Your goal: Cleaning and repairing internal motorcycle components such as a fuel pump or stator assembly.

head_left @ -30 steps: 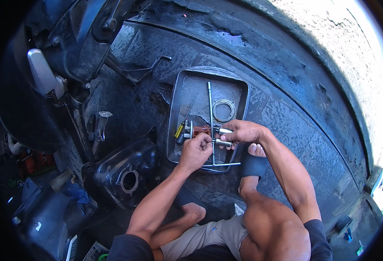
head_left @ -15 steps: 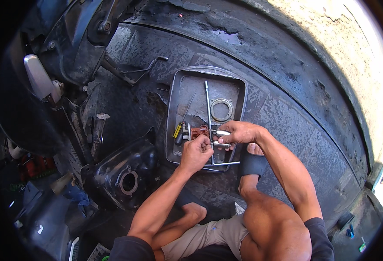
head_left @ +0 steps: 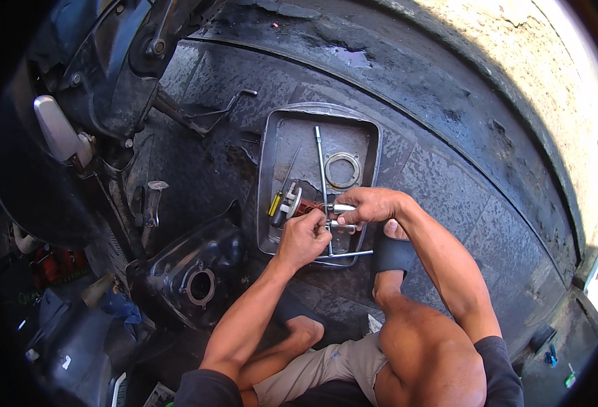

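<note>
Above a shallow metal tray (head_left: 265,163), both my hands work on a small assembly. It has a reddish-brown body (head_left: 305,205), a pale round flange (head_left: 291,202) and thin wires. My left hand (head_left: 304,237) is closed at the near end of the brown body, fingertips pinched together; what they pinch is hidden. My right hand (head_left: 365,205) grips a silver metal cylinder (head_left: 344,209) between thumb and fingers. A second silver cylinder (head_left: 342,228) shows just below it, against the same fingers. A long T-handle wrench (head_left: 321,159) lies in the tray, passing under my hands.
Also in the tray are a metal ring (head_left: 357,169) and a yellow-and-black screwdriver (head_left: 275,203). To the left sits a black tank (head_left: 170,271) with a round opening. Motorcycle parts (head_left: 109,74) stand at the upper left. My sandalled foot (head_left: 394,254) is beside the tray.
The brown assembly has tilted, so its pale flange now faces more toward me. My hands have shifted very slightly, still gripping in the same places.
</note>
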A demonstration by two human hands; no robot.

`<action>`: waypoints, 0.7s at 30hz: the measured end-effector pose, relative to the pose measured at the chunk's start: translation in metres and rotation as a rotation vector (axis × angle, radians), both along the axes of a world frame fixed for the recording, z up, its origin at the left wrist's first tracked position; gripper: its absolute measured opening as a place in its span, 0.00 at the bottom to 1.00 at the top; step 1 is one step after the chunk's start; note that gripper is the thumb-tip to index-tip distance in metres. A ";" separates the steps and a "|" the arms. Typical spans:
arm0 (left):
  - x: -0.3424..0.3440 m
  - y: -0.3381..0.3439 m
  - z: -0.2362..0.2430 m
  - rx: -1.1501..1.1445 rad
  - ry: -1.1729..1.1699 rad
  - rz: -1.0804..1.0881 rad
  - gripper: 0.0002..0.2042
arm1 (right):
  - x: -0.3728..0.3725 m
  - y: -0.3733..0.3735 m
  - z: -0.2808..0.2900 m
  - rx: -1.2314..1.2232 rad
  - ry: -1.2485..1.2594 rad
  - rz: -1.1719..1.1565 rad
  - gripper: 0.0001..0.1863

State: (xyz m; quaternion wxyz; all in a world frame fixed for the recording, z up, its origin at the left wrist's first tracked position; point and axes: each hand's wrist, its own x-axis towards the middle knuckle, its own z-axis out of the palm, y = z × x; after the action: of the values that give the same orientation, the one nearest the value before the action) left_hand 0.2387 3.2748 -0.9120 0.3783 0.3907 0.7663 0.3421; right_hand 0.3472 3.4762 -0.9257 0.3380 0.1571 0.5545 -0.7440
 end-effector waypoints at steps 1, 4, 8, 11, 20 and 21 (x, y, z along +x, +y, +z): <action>0.001 0.000 -0.001 0.005 -0.022 0.011 0.04 | 0.000 0.001 0.000 -0.007 -0.003 0.014 0.17; -0.003 0.003 0.001 0.082 0.080 -0.061 0.04 | 0.002 0.003 -0.004 0.006 -0.004 0.052 0.17; -0.019 -0.009 0.003 -0.102 -0.142 -0.005 0.03 | 0.001 0.004 0.006 0.059 -0.056 0.040 0.17; -0.019 -0.009 0.005 -0.092 -0.254 0.059 0.02 | -0.007 0.001 0.018 0.217 -0.033 0.089 0.18; -0.014 -0.006 0.004 -0.105 -0.424 0.193 0.02 | -0.011 -0.019 0.023 0.833 0.173 0.247 0.14; -0.013 -0.006 0.003 -0.096 -0.431 0.200 0.02 | -0.010 -0.020 0.024 0.849 0.171 0.244 0.14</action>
State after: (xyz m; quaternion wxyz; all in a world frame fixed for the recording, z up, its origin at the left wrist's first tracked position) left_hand 0.2252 3.2686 -0.9089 0.5156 0.2124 0.7179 0.4168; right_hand 0.3369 3.4566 -0.9022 0.2820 0.1535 0.8510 -0.4156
